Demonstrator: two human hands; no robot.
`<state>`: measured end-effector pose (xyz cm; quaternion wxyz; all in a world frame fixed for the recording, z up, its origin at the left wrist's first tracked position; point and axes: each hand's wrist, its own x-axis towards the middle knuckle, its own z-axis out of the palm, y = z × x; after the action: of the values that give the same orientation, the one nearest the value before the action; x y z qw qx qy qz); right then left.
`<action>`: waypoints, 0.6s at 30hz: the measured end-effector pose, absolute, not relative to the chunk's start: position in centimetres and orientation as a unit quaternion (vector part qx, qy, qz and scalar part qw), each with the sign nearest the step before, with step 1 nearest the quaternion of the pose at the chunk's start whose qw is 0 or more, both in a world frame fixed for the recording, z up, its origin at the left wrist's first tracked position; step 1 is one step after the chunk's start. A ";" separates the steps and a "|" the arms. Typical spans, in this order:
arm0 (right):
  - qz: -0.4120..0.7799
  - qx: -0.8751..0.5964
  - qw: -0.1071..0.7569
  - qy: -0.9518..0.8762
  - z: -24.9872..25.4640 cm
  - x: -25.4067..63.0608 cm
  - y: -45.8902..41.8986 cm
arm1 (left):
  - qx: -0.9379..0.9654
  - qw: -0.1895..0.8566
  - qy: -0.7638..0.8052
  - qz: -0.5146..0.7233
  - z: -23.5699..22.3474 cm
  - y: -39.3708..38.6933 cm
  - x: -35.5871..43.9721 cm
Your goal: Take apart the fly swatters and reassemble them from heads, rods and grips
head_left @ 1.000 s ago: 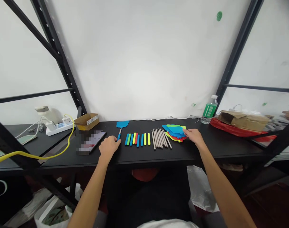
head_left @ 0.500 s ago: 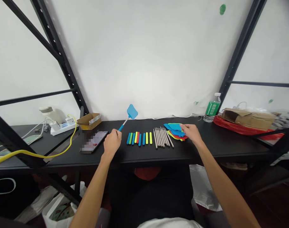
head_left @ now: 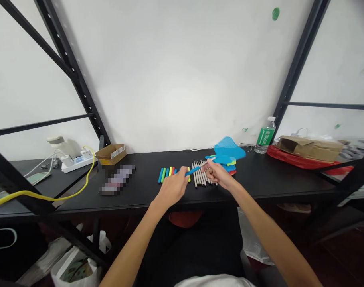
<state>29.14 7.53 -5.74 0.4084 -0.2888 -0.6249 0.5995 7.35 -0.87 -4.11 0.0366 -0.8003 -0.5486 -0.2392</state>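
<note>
A blue fly swatter [head_left: 229,148] lies slanted across my front, its head up to the right over the pile of loose swatter heads [head_left: 231,167]. My left hand [head_left: 173,187] is closed around its blue handle. On its pale shaft, just below the head, the fingers of my right hand [head_left: 218,174] are pinched. Underneath are several metal rods [head_left: 196,180] in a row, partly covered by my right hand. Left of them, coloured handle tubes [head_left: 163,175] in blue, green, yellow and red are partly hidden behind my left hand.
On the left are a phone [head_left: 118,180], a small cardboard box [head_left: 110,154], a power strip [head_left: 80,161] and a yellow cable [head_left: 88,171]. A water bottle [head_left: 265,136] and a torn carton [head_left: 309,148] on red plastic stand right. A white wall closes the back.
My left hand lifted the blue fly swatter off the table and carried it right. My right hand left the pile of swatter heads, came inward and took hold of the swatter's shaft.
</note>
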 end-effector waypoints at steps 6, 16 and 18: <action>0.664 -0.292 0.424 -0.542 -6.7 28.1 7.9 | -0.816 0.043 -0.525 -0.238 -4.9 -0.5 7.1; 0.703 -0.273 0.434 -0.493 -6.5 28.3 7.9 | -0.782 0.089 -0.512 -0.343 -4.1 -0.8 6.1; 0.709 -0.265 0.427 -0.495 -6.2 28.1 7.6 | -0.779 0.098 -0.513 -0.347 -4.0 -0.8 6.1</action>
<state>28.13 7.62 -6.20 0.4269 -0.2655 -0.4948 0.7088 6.12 -0.79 -4.01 0.0981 -0.7788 -0.5132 -0.3471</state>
